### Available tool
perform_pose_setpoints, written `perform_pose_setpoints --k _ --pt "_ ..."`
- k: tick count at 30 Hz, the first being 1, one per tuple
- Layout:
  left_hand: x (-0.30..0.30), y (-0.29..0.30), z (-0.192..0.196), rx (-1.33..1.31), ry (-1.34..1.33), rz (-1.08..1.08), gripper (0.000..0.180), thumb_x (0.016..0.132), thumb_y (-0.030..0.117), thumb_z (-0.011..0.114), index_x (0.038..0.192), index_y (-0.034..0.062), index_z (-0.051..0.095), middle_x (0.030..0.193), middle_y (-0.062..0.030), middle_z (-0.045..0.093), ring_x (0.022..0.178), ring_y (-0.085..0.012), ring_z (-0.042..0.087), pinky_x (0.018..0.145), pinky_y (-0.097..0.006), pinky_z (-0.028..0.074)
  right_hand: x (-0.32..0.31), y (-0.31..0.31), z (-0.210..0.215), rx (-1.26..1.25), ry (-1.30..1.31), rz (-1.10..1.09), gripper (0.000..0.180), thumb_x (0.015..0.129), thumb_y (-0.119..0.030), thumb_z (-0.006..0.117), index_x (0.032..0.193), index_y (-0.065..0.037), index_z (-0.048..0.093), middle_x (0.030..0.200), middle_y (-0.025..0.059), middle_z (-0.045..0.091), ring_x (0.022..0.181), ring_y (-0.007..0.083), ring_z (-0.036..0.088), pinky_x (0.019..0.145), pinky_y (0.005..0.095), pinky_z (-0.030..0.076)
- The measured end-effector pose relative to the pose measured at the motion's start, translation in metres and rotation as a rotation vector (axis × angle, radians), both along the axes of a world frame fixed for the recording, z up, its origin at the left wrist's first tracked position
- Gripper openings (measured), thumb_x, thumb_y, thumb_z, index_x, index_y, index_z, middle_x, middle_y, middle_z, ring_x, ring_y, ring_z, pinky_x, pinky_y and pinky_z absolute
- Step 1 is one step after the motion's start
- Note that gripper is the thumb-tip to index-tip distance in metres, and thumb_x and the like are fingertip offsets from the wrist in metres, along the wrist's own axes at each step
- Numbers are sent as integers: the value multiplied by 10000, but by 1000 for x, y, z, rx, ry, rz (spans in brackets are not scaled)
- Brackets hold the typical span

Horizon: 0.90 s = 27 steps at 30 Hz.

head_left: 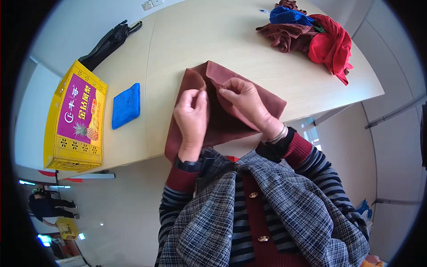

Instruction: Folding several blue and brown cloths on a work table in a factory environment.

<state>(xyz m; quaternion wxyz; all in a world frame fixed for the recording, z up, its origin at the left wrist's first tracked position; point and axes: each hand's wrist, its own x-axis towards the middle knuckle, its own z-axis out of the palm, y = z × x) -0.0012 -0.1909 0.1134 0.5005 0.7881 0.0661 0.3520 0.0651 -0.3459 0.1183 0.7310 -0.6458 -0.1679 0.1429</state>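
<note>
A reddish-brown cloth (269,100) lies before me at the table's front edge, its near part hanging toward my lap. My left hand (191,122) pinches a fold of it on the left with curled fingers. On the other side of a dark gap in the fabric, my right hand (249,101) grips the opposite fold between thumb and fingers. The two folds stand raised and apart. Farther left rests a flat, folded blue cloth (126,107), touched by neither hand.
A yellow plastic crate (73,155) stands at the table's (200,31) left edge, with a long black folded item (109,46) behind it. Far right is a heap of red cloth (331,46), brown cloth and blue cloth (291,17). Lower left, another person (46,204) is near a yellow crate (66,228).
</note>
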Motion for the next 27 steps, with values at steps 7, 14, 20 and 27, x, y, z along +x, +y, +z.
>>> perform_pose_setpoints --k 7,14,20,27 --pt "-18 -23 -8 329 -141 40 85 884 17 703 945 15 644 863 -155 683 726 -355 655 634 -386 531 -31 4 -9 -140 -292 -139 117 935 -68 682 992 34 670 815 21 687 742 54 582 665 242 504" --pt "-21 -26 -16 456 -171 48 114 881 17 702 980 34 648 840 -130 670 715 -317 663 624 -382 535 -37 3 -16 -211 -453 -219 97 931 -58 678 974 30 677 780 48 688 739 62 596 670 257 513" --pt "-25 -27 -21 667 -144 91 112 893 47 680 1000 35 649 824 -114 652 695 -298 656 611 -375 541 -38 2 -21 -181 -309 -147 118 944 -74 672 994 33 670 821 42 696 745 82 613 677 251 522" --pt "-34 -33 -17 942 -127 44 91 895 101 664 977 64 671 795 -91 638 669 -279 645 585 -362 533 -33 -2 -31 -38 -172 -123 141 942 -103 679 999 24 660 842 50 688 766 84 621 677 256 524"
